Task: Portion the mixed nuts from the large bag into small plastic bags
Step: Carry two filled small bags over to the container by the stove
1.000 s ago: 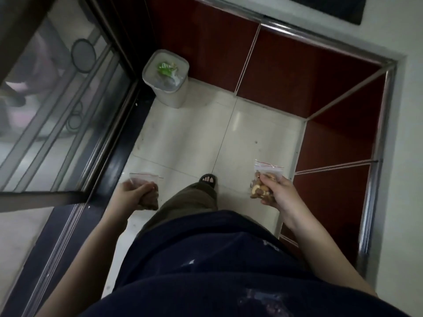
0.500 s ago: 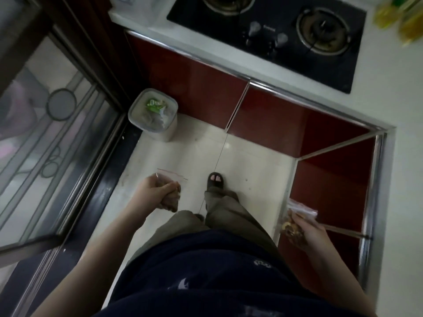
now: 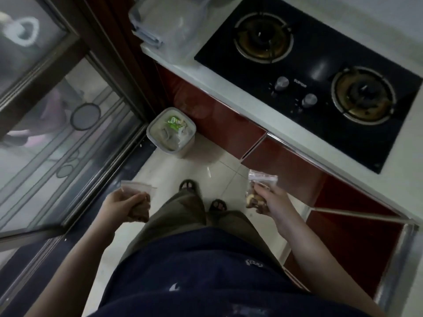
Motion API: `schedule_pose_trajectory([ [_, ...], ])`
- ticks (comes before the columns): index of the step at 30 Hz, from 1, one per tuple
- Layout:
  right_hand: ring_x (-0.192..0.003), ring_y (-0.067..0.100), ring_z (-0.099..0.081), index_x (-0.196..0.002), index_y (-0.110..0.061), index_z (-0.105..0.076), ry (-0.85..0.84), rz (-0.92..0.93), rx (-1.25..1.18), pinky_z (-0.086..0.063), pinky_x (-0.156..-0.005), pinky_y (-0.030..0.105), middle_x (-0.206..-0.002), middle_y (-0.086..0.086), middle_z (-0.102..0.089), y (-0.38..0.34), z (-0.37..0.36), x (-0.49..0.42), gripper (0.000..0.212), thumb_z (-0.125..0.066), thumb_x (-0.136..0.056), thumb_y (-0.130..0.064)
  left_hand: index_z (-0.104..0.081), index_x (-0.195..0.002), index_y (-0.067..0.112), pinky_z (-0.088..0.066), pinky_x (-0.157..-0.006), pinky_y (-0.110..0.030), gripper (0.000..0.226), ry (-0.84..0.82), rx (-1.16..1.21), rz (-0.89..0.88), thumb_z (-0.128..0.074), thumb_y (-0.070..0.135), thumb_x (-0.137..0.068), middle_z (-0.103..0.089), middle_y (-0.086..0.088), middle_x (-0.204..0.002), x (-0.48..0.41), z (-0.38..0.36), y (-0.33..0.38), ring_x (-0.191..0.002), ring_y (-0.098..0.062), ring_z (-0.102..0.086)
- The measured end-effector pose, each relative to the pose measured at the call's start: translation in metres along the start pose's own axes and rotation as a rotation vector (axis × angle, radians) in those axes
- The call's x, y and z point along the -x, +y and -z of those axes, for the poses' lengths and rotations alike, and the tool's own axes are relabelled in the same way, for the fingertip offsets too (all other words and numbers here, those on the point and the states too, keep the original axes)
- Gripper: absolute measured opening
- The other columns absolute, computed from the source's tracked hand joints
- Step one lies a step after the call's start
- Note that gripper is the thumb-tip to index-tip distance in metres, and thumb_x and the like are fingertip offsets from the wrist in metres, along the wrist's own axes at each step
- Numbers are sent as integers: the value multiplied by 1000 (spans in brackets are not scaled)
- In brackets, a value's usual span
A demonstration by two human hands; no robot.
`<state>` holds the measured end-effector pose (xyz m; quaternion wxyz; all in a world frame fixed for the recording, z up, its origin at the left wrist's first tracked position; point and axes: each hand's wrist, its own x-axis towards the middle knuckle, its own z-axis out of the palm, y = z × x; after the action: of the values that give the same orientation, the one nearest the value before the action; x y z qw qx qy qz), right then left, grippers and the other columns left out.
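Note:
I stand on a tiled kitchen floor and hold one small plastic bag in each hand at hip height. My left hand [image 3: 121, 205] grips a small zip bag [image 3: 137, 191] whose filled bottom is mostly hidden by my fingers. My right hand [image 3: 270, 197] grips a second small zip bag of mixed nuts [image 3: 257, 191], its clear top sticking up above my fingers. A large clear plastic bag [image 3: 176, 26] lies on the counter corner at the top; what it holds cannot be made out.
A white counter [image 3: 251, 106] with red cabinet fronts runs along the right and carries a black two-burner gas hob [image 3: 320, 72]. A white waste bin [image 3: 171, 133] stands on the floor against the cabinets. A glass sliding door [image 3: 57, 145] closes off the left.
The view has tilted up, bringing the hob and counter into sight. My right hand with its bag has risen and moved inward. My feet have shifted forward; the left hand stays put.

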<state>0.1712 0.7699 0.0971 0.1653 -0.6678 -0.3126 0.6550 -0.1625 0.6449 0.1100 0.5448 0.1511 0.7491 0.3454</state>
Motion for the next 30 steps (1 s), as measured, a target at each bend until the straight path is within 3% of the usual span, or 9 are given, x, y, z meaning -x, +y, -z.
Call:
schedule_pose_trajectory([
  [4,-60,9,-69,-102,-22,-67,-83,19,53,-51,-55,24,-74,-4,-74,-43,-32,-30,14,-63,-90,-28,-51,-70,9,-47,-55,-31,26,14,62,18,-60,13,-94,-50,-3,-55,-35,23,11,-47,-26,-48],
  [9,-57,10,-68,-104,-17,-64,-98,42,72,-46,-60,30,-71,0,-74,-82,-52,-59,15,-60,-92,-24,-60,-73,3,-50,-58,-36,21,7,125,-28,-65,13,-91,-54,-8,-57,-86,27,50,-46,-25,-53],
  [12,-62,11,-69,-107,-17,-65,-80,15,63,-48,-61,28,-79,3,-75,-111,-58,-76,18,-59,-93,-27,-68,-84,3,-58,-57,-38,15,41,97,-87,-63,14,-94,-66,-13,-66,-120,30,90,-55,-27,-66],
  [18,-82,27,-70,-106,-19,-65,22,6,27,-51,-71,35,-89,10,-74,-170,-71,-109,19,-64,-90,-29,-68,-87,-3,-59,-62,-44,20,-35,91,-183,-63,15,-93,-65,-14,-63,-174,29,168,-57,-30,-65],
  [22,-74,16,-71,-105,-25,-67,16,45,50,-53,-64,29,-89,3,-75,-208,-78,-129,18,-63,-89,-33,-66,-90,-1,-58,-53,-36,17,-8,131,-210,-67,16,-91,-69,-15,-66,-197,23,202,-56,-29,-67],
  [25,-76,13,-72,-103,-29,-68,-16,56,58,-52,-62,28,-90,0,-75,-237,-84,-146,17,-64,-88,-37,-66,-92,-2,-57,-61,-42,22,-30,173,-196,-70,20,-89,-67,-15,-67,-210,18,221,-60,-32,-65],
  [30,-76,10,-73,-103,-29,-65,-130,41,-13,-55,-63,27,-87,-2,-76,-286,-91,-176,16,-65,-88,-35,-67,-77,4,-51,-54,-34,26,-37,354,-148,-76,28,-74,-59,-12,-63,-218,-4,248,-54,-27,-57],
])
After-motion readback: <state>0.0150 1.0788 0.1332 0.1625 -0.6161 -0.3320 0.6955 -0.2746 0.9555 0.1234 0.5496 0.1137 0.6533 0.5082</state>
